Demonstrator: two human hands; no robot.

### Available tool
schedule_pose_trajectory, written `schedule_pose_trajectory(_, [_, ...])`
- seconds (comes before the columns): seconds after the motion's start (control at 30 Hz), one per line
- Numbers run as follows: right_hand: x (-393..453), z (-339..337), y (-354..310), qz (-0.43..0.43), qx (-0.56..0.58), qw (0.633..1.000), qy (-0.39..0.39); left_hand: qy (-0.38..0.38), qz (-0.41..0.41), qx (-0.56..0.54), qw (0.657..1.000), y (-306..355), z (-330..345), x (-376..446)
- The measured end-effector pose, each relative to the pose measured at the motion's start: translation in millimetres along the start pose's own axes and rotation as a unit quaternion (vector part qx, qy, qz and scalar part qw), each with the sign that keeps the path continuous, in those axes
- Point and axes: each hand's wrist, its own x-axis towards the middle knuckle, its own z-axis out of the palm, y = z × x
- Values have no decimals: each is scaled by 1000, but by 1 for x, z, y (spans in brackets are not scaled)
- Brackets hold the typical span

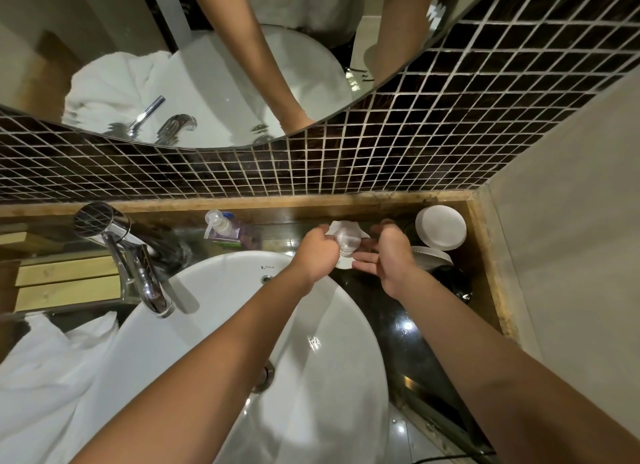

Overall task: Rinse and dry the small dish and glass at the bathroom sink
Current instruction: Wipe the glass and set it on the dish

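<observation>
drying glass | my left hand grips it with tissue | right hand open, steadying | I'd rotate slowly, wipe inside

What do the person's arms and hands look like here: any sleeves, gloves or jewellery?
Both forearms are bare up to the frame's edge, with no sleeves visible. The left hand and right hand wear no gloves, and no rings, watch or bracelets show on them.
</observation>
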Motion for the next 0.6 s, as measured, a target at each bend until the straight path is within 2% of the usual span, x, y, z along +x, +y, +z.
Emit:
schedule_pose_trajectory(0.23, [-3, 3, 1, -4, -18, 1000, 16, 2, 24, 15, 1000, -2, 0, -2])
schedule_pose_trajectory(0.4, [-1, 3, 6, -66, -71, 990, 103, 78, 88, 112, 987, -8, -6, -8])
schedule_pose_trajectory(0.47, [-2, 4, 8, -75, -80, 988, 109, 98, 97, 151, 979, -9, -7, -9])
schedule_pose_trajectory(0.6, [-1, 5, 8, -63, -82, 988, 113, 92, 95, 169, 977, -11, -5, -9])
